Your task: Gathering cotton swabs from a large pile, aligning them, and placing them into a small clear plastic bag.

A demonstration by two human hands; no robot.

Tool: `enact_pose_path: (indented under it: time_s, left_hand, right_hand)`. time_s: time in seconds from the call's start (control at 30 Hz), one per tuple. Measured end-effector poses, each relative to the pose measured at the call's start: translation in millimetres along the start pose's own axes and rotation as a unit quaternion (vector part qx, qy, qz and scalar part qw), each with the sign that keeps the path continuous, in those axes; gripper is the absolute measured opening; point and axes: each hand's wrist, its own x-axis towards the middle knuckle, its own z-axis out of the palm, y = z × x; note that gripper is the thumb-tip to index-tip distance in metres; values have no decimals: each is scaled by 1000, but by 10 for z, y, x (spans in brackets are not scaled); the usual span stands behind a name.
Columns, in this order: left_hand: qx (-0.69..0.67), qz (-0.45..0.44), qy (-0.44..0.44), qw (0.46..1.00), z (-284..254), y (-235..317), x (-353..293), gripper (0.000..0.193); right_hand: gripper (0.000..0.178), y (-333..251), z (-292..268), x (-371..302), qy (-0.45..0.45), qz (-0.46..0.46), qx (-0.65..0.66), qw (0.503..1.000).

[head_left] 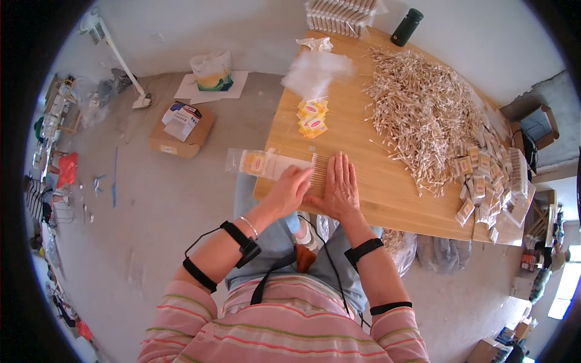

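A row of cotton swabs (321, 168) lies side by side near the front edge of the wooden table. My right hand (340, 189) rests flat against it, fingers straight and the thumb stretched toward my left hand. My left hand (293, 189) is closed at the row's left end, its fingers curled and slightly blurred; what they grip, if anything, is hidden. Just beyond that hand is a clear plastic bag (233, 160) with a yellow label card (254, 163). A white strip (283, 163) runs from it toward the swabs, partly covered by my left hand.
A large heap of loose swabs (423, 109) covers the table's right side, with filled small packs (481, 181) at its near edge. Yellow label cards (312, 118) and clear bags (315, 72) lie farther back. A dark bottle (407, 27) stands behind. A cardboard box (181, 136) sits on the floor.
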Motion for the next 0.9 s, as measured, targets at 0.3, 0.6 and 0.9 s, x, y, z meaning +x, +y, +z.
enact_pose_path:
  time_s: [0.3, 0.6, 0.9]
  left_hand:
    - [237, 94, -48, 966, 89, 149, -312, 59]
    - [253, 79, -67, 962, 98, 177, -298, 66]
    - [273, 55, -66, 958, 124, 247, -241, 69]
  right_hand:
    - [104, -11, 75, 13, 22, -1, -10, 1000]
    - [101, -22, 69, 7, 21, -1, 6, 1000]
    - [101, -8, 65, 2, 14, -2, 0, 1000]
